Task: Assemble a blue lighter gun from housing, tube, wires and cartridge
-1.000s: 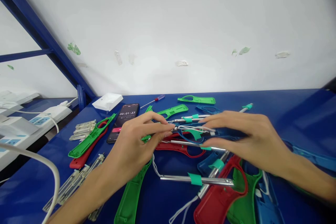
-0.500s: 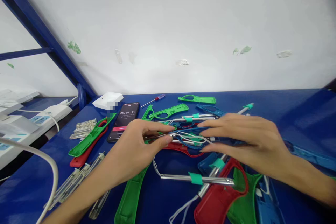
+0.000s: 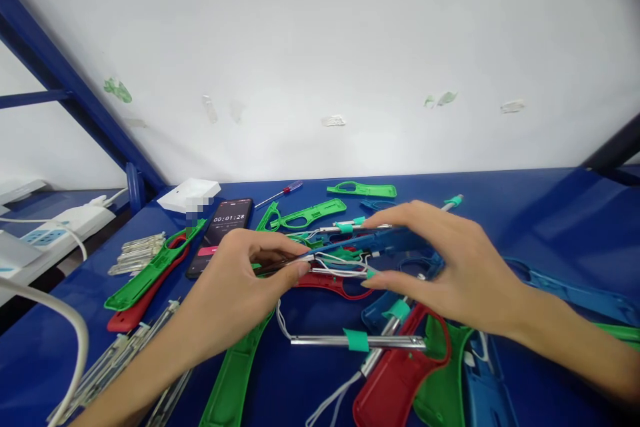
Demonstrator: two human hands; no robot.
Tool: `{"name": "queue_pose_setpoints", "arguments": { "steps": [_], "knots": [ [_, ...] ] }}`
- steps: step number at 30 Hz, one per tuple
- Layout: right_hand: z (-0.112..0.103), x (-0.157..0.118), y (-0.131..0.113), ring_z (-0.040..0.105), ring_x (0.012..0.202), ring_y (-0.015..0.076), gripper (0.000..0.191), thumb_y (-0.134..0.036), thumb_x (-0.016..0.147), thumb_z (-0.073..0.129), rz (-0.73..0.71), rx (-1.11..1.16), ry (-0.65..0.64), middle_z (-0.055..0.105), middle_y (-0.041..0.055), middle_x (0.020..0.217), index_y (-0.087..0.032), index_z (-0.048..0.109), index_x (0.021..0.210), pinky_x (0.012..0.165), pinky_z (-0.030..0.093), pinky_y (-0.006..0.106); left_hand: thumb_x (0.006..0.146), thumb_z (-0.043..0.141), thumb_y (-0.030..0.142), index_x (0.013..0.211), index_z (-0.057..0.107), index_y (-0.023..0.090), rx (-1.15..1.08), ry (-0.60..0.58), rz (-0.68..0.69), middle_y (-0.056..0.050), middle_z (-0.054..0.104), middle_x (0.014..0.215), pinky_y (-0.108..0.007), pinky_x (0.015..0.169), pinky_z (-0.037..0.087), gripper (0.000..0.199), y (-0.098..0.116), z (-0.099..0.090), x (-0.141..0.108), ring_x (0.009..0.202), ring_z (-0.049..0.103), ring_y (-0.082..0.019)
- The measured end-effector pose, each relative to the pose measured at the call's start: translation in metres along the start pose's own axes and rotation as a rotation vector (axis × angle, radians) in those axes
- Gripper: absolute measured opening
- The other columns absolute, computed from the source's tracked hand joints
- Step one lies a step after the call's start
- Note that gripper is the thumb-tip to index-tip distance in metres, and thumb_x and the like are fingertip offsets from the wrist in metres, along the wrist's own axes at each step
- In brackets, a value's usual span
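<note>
My left hand point(image 3: 245, 280) is closed in a pinch on the narrow end of a blue plastic handle shell point(image 3: 395, 240), with thin white wires point(image 3: 340, 271) running out beside its fingertips. My right hand point(image 3: 450, 273) curves around the shell's wide end, thumb and forefinger well apart. Its thumb tip is close to the wires and a bit of teal tape; whether it touches them I cannot tell. Below the hands lies a silver metal rod point(image 3: 325, 341) with teal tape and a white wire. A red handle shell point(image 3: 330, 282) shows behind the wires.
Green shells point(image 3: 310, 213) and a screwdriver point(image 3: 280, 193) lie at the back. A phone point(image 3: 227, 220) running a timer, a white box point(image 3: 187, 195) and clear metal-ended parts point(image 3: 137, 253) are on the left. Red point(image 3: 390, 387), green and blue shells crowd the front right.
The right hand's thumb and forefinger have spread from near the wires to around the blue shell, whose wide end has risen. The left hand keeps its pinch. The whole view has shifted slightly.
</note>
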State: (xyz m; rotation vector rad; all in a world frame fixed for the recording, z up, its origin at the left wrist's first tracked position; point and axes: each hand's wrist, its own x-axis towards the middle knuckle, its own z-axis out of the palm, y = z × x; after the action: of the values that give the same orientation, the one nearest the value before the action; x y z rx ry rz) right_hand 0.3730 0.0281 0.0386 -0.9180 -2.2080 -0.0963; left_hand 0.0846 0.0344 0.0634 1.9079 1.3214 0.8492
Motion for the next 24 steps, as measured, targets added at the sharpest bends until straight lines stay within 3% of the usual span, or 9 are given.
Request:
{"name": "queue_pose_setpoints", "arguments": {
  "steps": [5,8,14,19,24],
  "knots": [
    [0.01,-0.002,-0.008,0.075,0.112,0.0349,0.031,-0.038,0.105,0.077,0.069,-0.137,0.026,0.081,0.012,0.126,-0.022,0.071,0.131,0.082,0.065,0.05,0.093,0.079,0.043,0.092,0.091,0.031,0.002,0.041,0.008,0.002,0.086,0.08,-0.022,0.068,0.065,0.017,-0.002,0.006,-0.003,0.07,0.079,-0.016],
    [0.015,-0.004,-0.012,0.069,0.118,0.039,0.025,-0.036,0.106,0.074,0.083,-0.206,0.064,0.077,0.017,0.133,-0.021,0.074,0.126,0.083,0.064,0.054,0.092,0.081,0.046,0.097,0.092,0.03,-0.003,0.025,-0.015,0.001,0.088,0.088,-0.021,0.066,0.064,0.02,-0.001,0.009,-0.006,0.077,0.083,-0.019],
    [0.017,-0.005,-0.017,0.066,0.117,0.0398,0.033,-0.051,0.105,0.075,0.091,-0.267,0.105,0.073,0.0206,0.135,-0.022,0.076,0.12,0.083,0.062,0.053,0.091,0.081,0.048,0.099,0.092,0.029,-0.047,-0.009,-0.062,0.0,0.088,0.084,-0.022,0.065,0.065,0.023,0.003,0.012,-0.008,0.075,0.085,-0.02],
    [0.018,-0.005,-0.022,0.065,0.12,0.0407,0.035,-0.049,0.103,0.079,0.097,-0.295,0.128,0.073,0.0211,0.133,-0.018,0.077,0.121,0.088,0.061,0.055,0.088,0.086,0.042,0.1,0.092,0.031,-0.12,0.004,-0.141,0.002,0.088,0.085,-0.02,0.069,0.065,0.017,0.005,0.014,-0.011,0.078,0.083,-0.018],
    [0.02,-0.005,-0.023,0.066,0.11,0.035,0.027,-0.039,0.102,0.075,0.1,-0.265,0.121,0.076,0.018,0.125,-0.016,0.078,0.116,0.085,0.06,0.048,0.088,0.089,0.045,0.103,0.092,0.031,-0.113,-0.044,-0.149,0.001,0.089,0.09,-0.021,0.071,0.065,0.02,0.0,0.014,-0.01,0.08,0.084,-0.019]
  ]
}}
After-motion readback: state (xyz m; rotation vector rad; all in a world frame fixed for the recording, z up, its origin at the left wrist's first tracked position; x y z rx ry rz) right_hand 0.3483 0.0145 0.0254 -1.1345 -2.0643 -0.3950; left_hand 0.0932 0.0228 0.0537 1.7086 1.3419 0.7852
